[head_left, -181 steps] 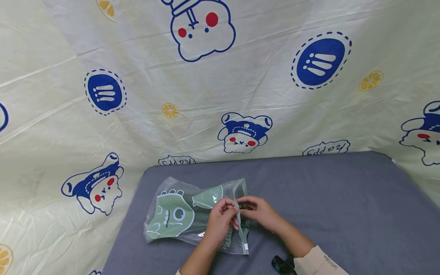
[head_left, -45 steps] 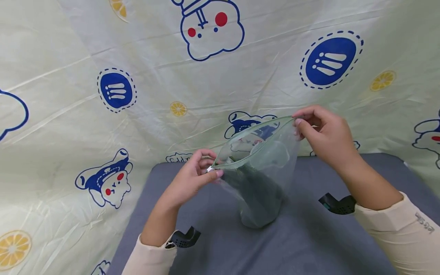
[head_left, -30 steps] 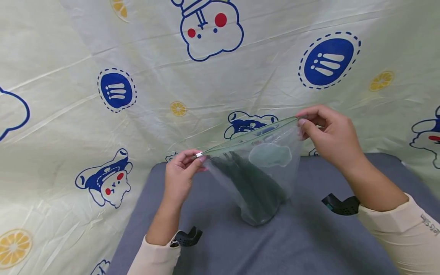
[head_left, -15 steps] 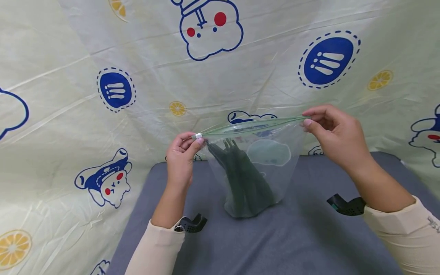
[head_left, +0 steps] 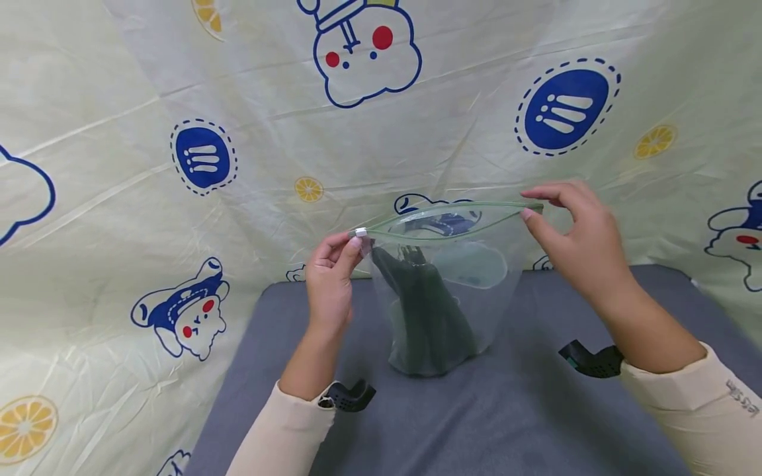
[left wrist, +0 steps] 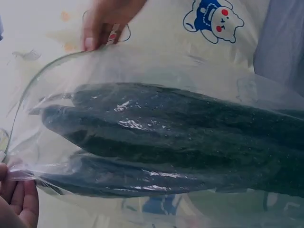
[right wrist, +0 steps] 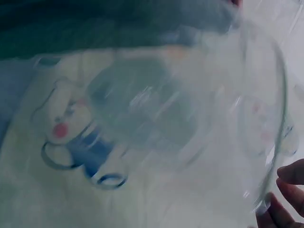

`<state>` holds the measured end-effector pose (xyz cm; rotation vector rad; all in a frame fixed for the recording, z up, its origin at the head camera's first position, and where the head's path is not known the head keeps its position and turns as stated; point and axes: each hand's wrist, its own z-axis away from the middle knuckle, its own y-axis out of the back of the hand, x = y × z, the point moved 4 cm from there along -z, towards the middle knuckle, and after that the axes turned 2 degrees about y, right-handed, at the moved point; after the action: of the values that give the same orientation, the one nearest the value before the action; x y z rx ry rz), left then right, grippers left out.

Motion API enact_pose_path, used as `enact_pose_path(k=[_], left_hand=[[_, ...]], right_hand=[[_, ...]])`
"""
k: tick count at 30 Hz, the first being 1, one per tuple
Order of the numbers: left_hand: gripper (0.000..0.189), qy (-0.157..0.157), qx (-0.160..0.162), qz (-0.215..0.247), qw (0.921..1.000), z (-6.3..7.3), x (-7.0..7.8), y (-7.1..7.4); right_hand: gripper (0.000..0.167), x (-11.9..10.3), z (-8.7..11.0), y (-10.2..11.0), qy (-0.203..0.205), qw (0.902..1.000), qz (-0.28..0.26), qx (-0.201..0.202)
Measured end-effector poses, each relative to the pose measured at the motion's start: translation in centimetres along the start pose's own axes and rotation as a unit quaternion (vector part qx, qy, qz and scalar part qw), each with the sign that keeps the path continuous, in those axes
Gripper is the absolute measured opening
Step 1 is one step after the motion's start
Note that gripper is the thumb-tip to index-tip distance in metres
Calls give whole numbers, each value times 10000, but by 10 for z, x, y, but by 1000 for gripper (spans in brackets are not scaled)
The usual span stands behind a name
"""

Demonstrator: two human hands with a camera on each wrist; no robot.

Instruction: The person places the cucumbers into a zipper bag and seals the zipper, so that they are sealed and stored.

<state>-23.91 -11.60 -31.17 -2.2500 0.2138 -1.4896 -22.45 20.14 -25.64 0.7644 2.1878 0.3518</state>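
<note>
A clear zip bag (head_left: 499, 311) with a green-edged mouth stands upright on the grey table, its mouth parted a little. Inside lie several dark green cucumbers (left wrist: 166, 123), stems toward the mouth. My left hand (head_left: 331, 284) pinches the mouth's left corner, right beside the white slider (head_left: 360, 232). At the opposite corner is my right hand (head_left: 586, 241), thumb and index finger on either side of the green edge; in the right wrist view its fingertips (right wrist: 287, 176) lie at that edge.
The grey-covered table (head_left: 524, 423) extends around the bag. Behind it hangs a pale curtain (head_left: 256, 99) with cartoon prints. Each wrist carries a black camera mount (head_left: 592, 360).
Earlier the bag lay flat with both hands at its mouth; it now stands upright. Over the last second the left hand rose, then shifted right, while the mouth narrowed and then widened again.
</note>
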Motion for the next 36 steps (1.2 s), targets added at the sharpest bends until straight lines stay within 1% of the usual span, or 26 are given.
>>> enact_pose_path(k=[3,4,6,9,12,16,20,22,25,30,36], left_hand=[[12,-142,-141,-318,9993,3,3,-13],[10,-180,-205,-415,9988,4,4,-17],[12,-253,-356,-644,9970,5,4,-24],[18,-334,-609,-867,9938,5,4,-34],[20,-359,-833,-995,9909,6,3,-43],[19,-402,-1033,-1226,9862,7,3,-52],[19,-525,-1168,-1536,9798,8,3,-59],[20,-559,-1172,-1651,9777,9,3,-61],[20,-585,-1165,-1714,9766,8,2,-62],[20,-604,-1162,-1736,9761,8,1,-62],[21,-649,-1269,-1755,9741,8,3,-63]], right_hand=[[29,-21,2,-4,599,9981,126,38],[29,-27,3,-6,717,9974,105,-17],[29,-38,4,-11,831,9963,53,-188],[29,-47,3,-19,713,9964,13,-464],[28,-53,-1,-28,576,9960,-58,-683],[30,-56,-7,-40,520,9940,-226,-937],[30,-56,-14,-51,407,9917,-357,-1166],[29,-56,-17,-55,342,9906,-405,-1260],[28,-56,-20,-60,306,9891,-388,-1390],[27,-59,-24,-66,470,9858,-419,-1557],[22,-61,-25,-72,573,9850,-550,-1534]])
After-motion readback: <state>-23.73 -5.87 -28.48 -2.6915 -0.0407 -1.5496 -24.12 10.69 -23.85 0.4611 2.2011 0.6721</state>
